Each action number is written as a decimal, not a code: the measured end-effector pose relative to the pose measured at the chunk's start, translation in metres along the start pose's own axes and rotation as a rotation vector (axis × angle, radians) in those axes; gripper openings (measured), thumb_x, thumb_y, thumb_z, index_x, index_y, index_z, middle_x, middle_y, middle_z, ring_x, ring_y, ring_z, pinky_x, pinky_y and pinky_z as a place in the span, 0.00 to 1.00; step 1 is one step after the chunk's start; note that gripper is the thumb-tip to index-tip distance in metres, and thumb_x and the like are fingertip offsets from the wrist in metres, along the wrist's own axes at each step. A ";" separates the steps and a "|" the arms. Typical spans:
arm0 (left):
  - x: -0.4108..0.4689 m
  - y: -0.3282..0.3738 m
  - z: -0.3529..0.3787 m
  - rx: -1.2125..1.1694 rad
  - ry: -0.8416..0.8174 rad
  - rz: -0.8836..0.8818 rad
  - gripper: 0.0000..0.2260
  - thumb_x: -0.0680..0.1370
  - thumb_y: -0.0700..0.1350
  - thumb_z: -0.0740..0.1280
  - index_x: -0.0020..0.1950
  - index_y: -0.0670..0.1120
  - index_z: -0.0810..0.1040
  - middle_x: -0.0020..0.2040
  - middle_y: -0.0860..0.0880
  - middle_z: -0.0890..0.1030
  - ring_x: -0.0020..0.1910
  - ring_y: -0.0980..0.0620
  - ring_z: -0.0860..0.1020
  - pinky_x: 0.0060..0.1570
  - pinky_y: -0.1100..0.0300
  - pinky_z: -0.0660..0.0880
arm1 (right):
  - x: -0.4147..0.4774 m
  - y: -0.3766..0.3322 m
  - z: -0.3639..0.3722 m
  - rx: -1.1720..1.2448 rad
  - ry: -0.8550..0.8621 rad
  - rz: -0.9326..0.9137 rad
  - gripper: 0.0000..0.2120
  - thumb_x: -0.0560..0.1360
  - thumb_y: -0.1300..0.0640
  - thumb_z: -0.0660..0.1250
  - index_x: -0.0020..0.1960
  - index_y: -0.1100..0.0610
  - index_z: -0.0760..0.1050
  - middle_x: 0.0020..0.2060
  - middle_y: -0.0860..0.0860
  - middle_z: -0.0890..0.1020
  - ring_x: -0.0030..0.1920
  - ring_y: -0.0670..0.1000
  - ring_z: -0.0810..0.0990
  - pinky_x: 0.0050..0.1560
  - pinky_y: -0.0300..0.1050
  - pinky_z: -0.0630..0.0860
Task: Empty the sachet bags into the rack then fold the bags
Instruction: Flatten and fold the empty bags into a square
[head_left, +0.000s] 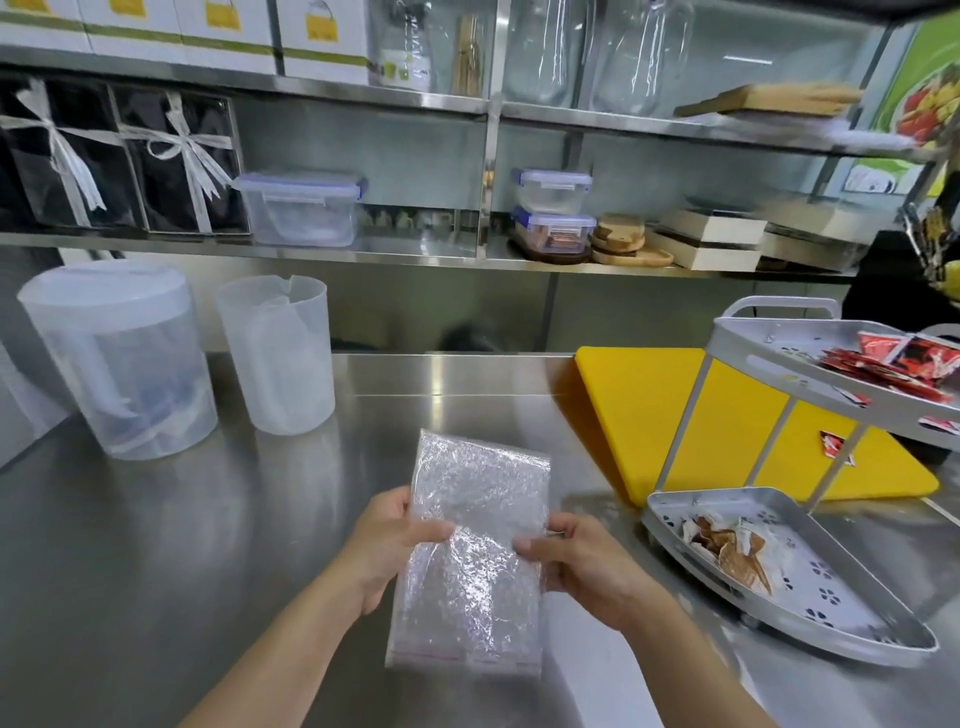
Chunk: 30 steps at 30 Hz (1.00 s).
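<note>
Clear, crinkled plastic: sachet bag (475, 545), pinched at mid-height from both edges. Gripped on one side by fingers (436, 530) of left hand (395, 540), on the other by those of right hand (582, 566); thumbs on the front face, remaining fingers curled behind. Hangs flat between the fingers, above the tabletop (156, 545), red-lined strip at the near end. Looks empty. Well off to the right of the fingers: rack (779, 364), red sachets (904, 364) in the upper tier, brown sachets (727, 545) in the lower. Folding step in hand, by that reckoning. Risks from here: spring-back of stiff film after a weak crease; slip from so light a pinch on slick plastic; trapped air puffing the fold; a skewed fold from uneven pull between the fingers.
</note>
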<state>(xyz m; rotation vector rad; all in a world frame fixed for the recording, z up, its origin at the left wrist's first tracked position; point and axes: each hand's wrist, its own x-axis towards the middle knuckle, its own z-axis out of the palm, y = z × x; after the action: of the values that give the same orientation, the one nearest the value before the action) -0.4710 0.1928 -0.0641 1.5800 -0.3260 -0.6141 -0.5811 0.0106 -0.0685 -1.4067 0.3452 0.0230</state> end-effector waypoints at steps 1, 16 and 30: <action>-0.001 0.001 -0.002 0.004 -0.012 -0.009 0.13 0.66 0.36 0.75 0.49 0.42 0.79 0.47 0.43 0.84 0.50 0.44 0.82 0.53 0.52 0.76 | 0.000 -0.002 -0.001 -0.023 0.014 0.006 0.09 0.68 0.67 0.71 0.48 0.67 0.79 0.38 0.54 0.85 0.38 0.52 0.82 0.37 0.42 0.78; -0.017 0.007 -0.022 0.024 -0.113 -0.011 0.06 0.73 0.32 0.66 0.49 0.38 0.76 0.38 0.46 0.83 0.34 0.52 0.80 0.34 0.59 0.79 | 0.002 -0.005 -0.004 -0.058 0.057 -0.019 0.07 0.68 0.68 0.71 0.36 0.59 0.83 0.24 0.47 0.76 0.25 0.44 0.68 0.28 0.35 0.63; -0.016 0.001 -0.015 -0.280 -0.091 0.006 0.16 0.74 0.28 0.58 0.39 0.42 0.83 0.38 0.43 0.83 0.38 0.48 0.79 0.35 0.60 0.79 | 0.008 0.006 -0.017 0.026 0.097 -0.125 0.25 0.69 0.79 0.52 0.28 0.61 0.82 0.27 0.56 0.82 0.33 0.55 0.74 0.35 0.43 0.69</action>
<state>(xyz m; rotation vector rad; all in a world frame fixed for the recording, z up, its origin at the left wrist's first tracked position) -0.4749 0.2140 -0.0599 1.2852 -0.2984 -0.6975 -0.5786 -0.0061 -0.0779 -1.4046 0.3358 -0.1520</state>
